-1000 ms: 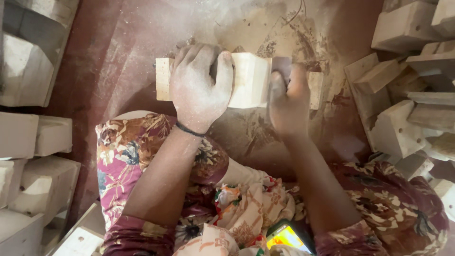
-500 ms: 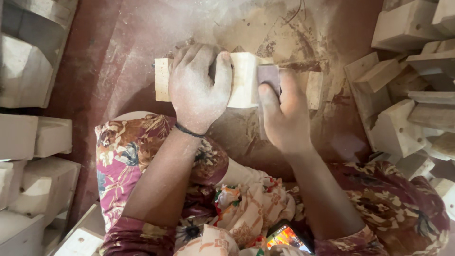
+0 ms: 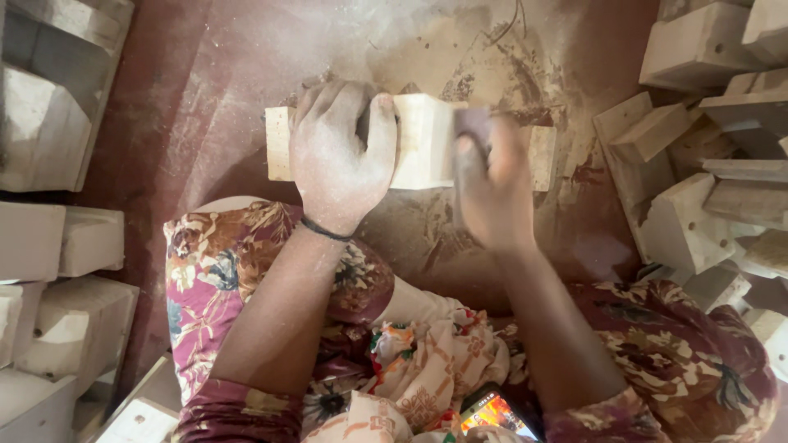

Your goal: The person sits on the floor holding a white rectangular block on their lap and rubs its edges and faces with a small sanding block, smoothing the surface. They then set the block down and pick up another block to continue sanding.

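A pale wooden block [image 3: 423, 143] lies crosswise on the dusty reddish floor in front of my knees. My left hand [image 3: 341, 156], coated in wood dust, presses down on its left half with the fingers wrapped over the top. My right hand [image 3: 491, 184] is blurred by motion and grips a small dark sanding pad [image 3: 472, 127] against the block's right part. A dark band circles my left wrist.
Stacks of pale wooden pieces [image 3: 57, 246] line the left side, and more cut blocks [image 3: 698, 164] are heaped at the right. Sawdust [image 3: 492, 57] covers the floor beyond the block. A phone with a lit screen [image 3: 490, 413] rests in my lap.
My right hand with the sanding pad has slid leftward along the block, from its right end toward the middle. My left hand has stayed in place.
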{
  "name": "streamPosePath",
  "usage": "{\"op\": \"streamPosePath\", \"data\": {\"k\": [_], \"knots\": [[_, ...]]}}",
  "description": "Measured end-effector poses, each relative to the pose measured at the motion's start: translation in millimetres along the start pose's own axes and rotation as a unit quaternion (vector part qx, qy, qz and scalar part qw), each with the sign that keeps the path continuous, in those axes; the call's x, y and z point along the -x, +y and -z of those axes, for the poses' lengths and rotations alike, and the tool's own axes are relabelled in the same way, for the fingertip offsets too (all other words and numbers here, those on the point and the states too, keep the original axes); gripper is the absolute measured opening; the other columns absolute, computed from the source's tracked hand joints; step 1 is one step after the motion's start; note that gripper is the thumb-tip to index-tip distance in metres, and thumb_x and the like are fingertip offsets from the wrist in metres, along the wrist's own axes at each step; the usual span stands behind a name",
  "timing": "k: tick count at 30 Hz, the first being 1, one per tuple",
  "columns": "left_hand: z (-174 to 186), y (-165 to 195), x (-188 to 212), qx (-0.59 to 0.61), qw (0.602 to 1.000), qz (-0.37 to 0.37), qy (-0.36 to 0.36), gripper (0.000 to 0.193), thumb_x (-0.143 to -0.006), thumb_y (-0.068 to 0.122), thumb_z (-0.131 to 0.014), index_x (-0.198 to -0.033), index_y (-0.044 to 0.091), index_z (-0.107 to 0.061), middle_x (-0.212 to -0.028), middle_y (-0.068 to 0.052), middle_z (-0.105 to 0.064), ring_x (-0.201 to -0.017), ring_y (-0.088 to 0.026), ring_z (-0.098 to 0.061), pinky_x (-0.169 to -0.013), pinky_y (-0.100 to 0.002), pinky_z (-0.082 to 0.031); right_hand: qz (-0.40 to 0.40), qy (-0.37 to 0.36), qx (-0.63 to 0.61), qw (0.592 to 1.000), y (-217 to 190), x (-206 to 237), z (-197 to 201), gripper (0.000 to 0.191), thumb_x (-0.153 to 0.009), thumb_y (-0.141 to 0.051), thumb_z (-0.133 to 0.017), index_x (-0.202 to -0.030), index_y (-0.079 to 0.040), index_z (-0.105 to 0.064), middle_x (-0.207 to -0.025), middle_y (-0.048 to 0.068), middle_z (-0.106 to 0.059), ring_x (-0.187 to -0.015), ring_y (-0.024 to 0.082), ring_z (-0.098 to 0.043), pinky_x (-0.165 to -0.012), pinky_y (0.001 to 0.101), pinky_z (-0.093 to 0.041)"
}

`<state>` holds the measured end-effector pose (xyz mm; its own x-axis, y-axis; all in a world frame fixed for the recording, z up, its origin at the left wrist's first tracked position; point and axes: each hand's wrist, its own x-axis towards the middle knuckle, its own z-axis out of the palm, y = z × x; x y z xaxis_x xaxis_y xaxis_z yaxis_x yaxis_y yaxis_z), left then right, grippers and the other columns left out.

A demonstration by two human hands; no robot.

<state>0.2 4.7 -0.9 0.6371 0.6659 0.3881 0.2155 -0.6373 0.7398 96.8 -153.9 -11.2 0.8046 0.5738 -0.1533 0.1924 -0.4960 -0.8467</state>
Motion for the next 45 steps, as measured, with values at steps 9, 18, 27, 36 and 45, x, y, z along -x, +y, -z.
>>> {"op": "streamPosePath", "data": {"k": [9,18,27,36,45], "knots": [[-1,-1,0,0.001,1.0,-0.007,-0.005,0.015,-0.1,0.016,-0.063,-0.095,0.003,-0.07,-0.095,-0.015,-0.071,-0.095,-0.038,-0.064,-0.088,-0.048,-0.049,0.042,0.008,0.019,0.999,-13,0,2,0.025,-0.105,-0.018,-0.05,-0.122,-0.002,-0.056,-0.111,0.013,-0.065,-0.102,0.018,-0.065,-0.088,0.038,-0.053],[0,-2,0,-0.008,1.0,-0.01,-0.01,0.014,-0.1,0.015,-0.065,-0.093,0.004,-0.07,-0.095,-0.016,-0.07,-0.095,-0.039,-0.064,-0.089,-0.048,-0.049,0.06,0.037,0.004,0.997,-17,-4,-1,0.022,-0.107,-0.019,-0.053,-0.121,-0.002,-0.057,-0.115,0.014,-0.069,-0.107,0.024,-0.068,-0.096,0.0388,-0.051],[0,-4,-1,0.007,1.0,-0.015,-0.011,0.013,-0.101,0.014,-0.064,-0.095,0.004,-0.069,-0.097,-0.014,-0.071,-0.097,-0.039,-0.065,-0.092,-0.048,-0.05,0.07,0.044,-0.019,0.996,3,7,-4,0.028,-0.107,-0.024,-0.052,-0.122,-0.001,-0.056,-0.113,0.012,-0.068,-0.104,0.024,-0.067,-0.093,0.0371,-0.051],[1,-4,-1,0.005,1.0,-0.023,-0.011,0.013,-0.102,0.014,-0.064,-0.096,0.005,-0.069,-0.098,-0.014,-0.07,-0.097,-0.038,-0.064,-0.092,-0.048,-0.049,0.019,0.054,-0.007,0.998,4,2,-8,0.03,-0.106,-0.024,-0.052,-0.125,-0.001,-0.056,-0.113,0.011,-0.065,-0.102,0.022,-0.066,-0.092,0.0369,-0.051],[0,-3,0,0.009,1.0,-0.025,-0.007,0.013,-0.102,0.014,-0.063,-0.095,0.004,-0.069,-0.097,-0.015,-0.07,-0.096,-0.039,-0.064,-0.091,-0.049,-0.049,0.034,0.07,0.034,0.996,1,2,-8,0.024,-0.107,-0.02,-0.053,-0.119,0.0,-0.054,-0.106,0.016,-0.064,-0.098,0.026,-0.065,-0.088,0.041,-0.051]]}}
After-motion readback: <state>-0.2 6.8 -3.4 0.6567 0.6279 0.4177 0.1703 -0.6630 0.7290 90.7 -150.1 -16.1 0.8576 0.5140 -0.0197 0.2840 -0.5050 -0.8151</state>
